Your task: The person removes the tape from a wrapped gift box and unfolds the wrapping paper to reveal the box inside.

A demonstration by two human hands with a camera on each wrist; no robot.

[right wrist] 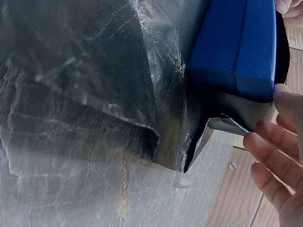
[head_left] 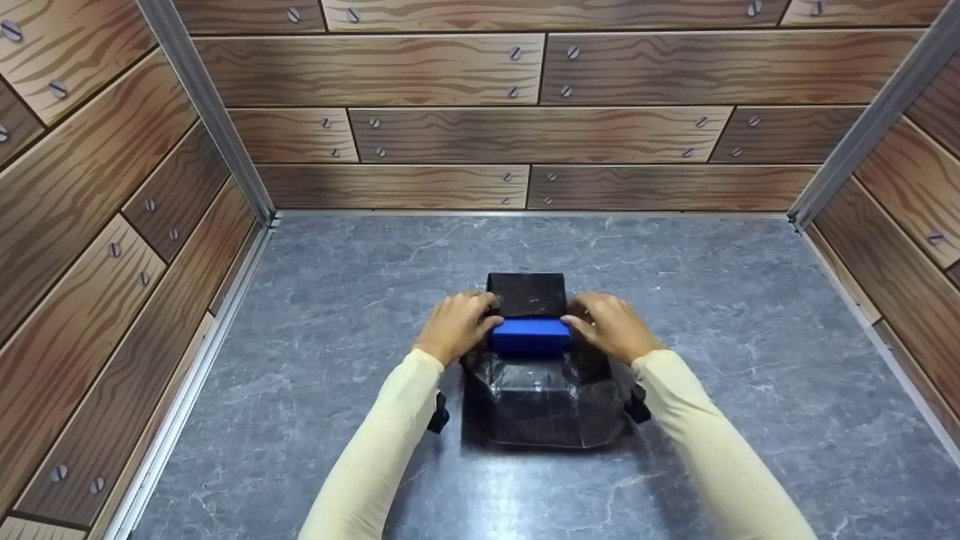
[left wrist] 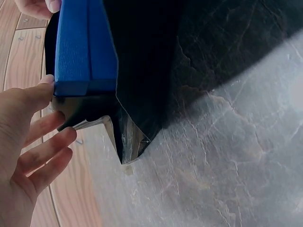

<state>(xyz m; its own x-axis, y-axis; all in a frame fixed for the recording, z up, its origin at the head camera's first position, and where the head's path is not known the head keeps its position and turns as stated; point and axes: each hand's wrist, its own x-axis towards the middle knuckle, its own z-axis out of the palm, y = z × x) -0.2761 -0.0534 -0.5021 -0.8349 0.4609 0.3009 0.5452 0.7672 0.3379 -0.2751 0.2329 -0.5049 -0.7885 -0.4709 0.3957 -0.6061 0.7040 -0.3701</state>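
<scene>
A blue box (head_left: pixel 531 337) lies on a shiny, creased black sheet (head_left: pixel 547 414). The sheet's far flap (head_left: pixel 527 295) rises behind the box, and its near part spreads toward the person. At the box's left end, my left hand (head_left: pixel 454 326) pinches the far flap's edge, its thumb at the box corner. My right hand (head_left: pixel 616 328) does likewise at the right end. Both wrist views show the thumbs touching the blue box (left wrist: pixel 73 52) and the other fingers loosely bent beside the folded sheet (right wrist: pixel 165 123). Parts of the index fingers are hidden behind the flap.
The work lies on a grey marbled surface (head_left: pixel 337 420). Wood-patterned panels (head_left: pixel 450 135) enclose it at the back and on both sides, with metal corner rails (head_left: pixel 202 97). A black wrist device (head_left: pixel 438 414) shows beneath the left sleeve, and another (head_left: pixel 637 405) beneath the right.
</scene>
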